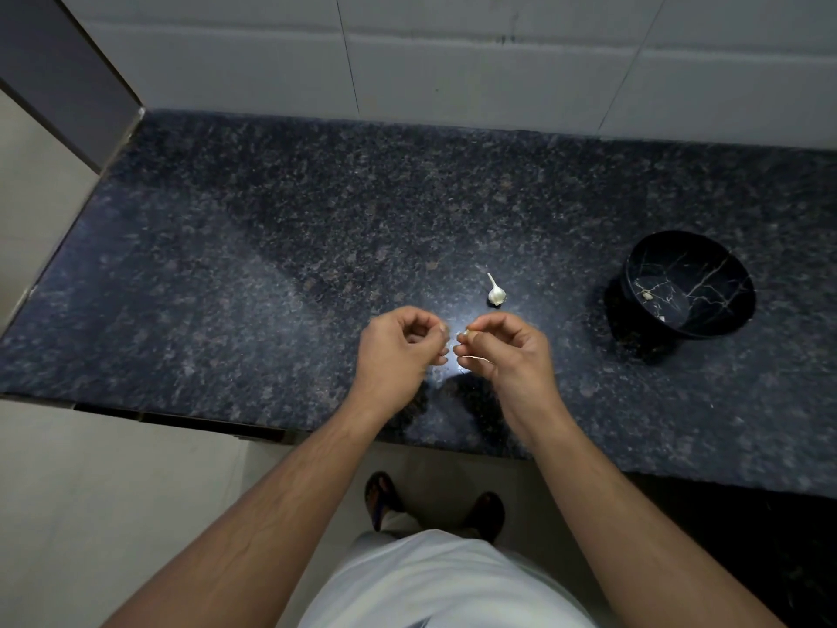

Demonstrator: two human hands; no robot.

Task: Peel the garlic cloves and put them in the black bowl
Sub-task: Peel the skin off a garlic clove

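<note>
Granite countertop carries the black bowl at right, one peeled clove inside. A garlic bulb waits just beyond the hands. The right hand pinches a clove, the left hand curled alongside, contents unclear.

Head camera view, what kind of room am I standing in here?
Most likely a home kitchen: a dark speckled stone countertop against a pale tiled wall, with a garlic bulb and a black bowl on it.
</note>
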